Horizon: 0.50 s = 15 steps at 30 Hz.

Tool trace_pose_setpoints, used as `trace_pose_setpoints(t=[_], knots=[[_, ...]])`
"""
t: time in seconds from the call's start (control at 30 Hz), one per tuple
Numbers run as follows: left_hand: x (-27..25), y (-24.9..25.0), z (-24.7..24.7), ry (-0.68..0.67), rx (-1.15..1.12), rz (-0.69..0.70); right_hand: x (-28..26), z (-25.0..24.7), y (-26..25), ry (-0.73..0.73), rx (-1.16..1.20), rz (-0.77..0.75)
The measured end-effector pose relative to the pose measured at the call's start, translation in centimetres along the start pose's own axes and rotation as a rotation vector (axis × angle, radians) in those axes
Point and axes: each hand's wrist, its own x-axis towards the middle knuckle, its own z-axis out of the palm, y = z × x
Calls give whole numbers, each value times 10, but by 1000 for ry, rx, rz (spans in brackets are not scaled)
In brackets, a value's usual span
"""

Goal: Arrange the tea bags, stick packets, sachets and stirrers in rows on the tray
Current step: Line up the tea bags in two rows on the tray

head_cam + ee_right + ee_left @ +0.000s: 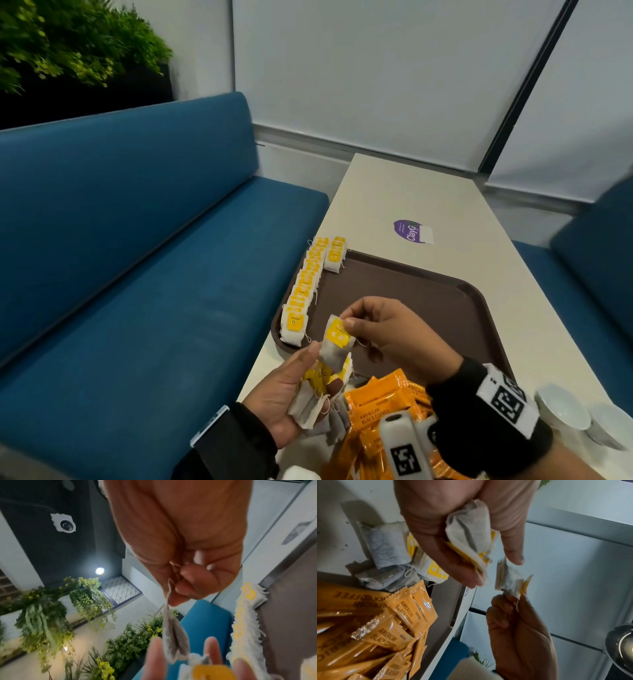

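While the orange coffee sachets [380, 404] lie in a heap at 6 o'clock, nearest to me, I see the left hand [284, 394] at 7 o'clock, its fingers curled around a bunch of tea bags [317, 390]. Just above it, near the centre, the right hand [394, 332] pinches a single tea bag [337, 342] by its top edge between thumb and fingertips, above the near edge of the brown tray [428, 301]. Further, at 11 o'clock, a long row of tea bags [305, 291] lies along the left rim of the tray, and a short second row [335, 253] begins beside its far end.
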Motion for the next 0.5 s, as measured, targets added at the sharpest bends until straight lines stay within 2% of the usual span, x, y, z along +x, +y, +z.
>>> trace_pose_setpoints(t=[0.17, 0.27, 0.4, 0.5], knots=[[5, 3, 2, -52, 128, -9, 19, -1, 0, 65, -296, -76], [9, 5, 4, -29, 139, -9, 21, 0, 5, 112, -171, -59], [20, 8, 5, 35, 84, 5, 21, 4, 17, 34, 52, 89], [27, 10, 3, 70, 65, 21, 29, 6, 22, 41, 141, 96]])
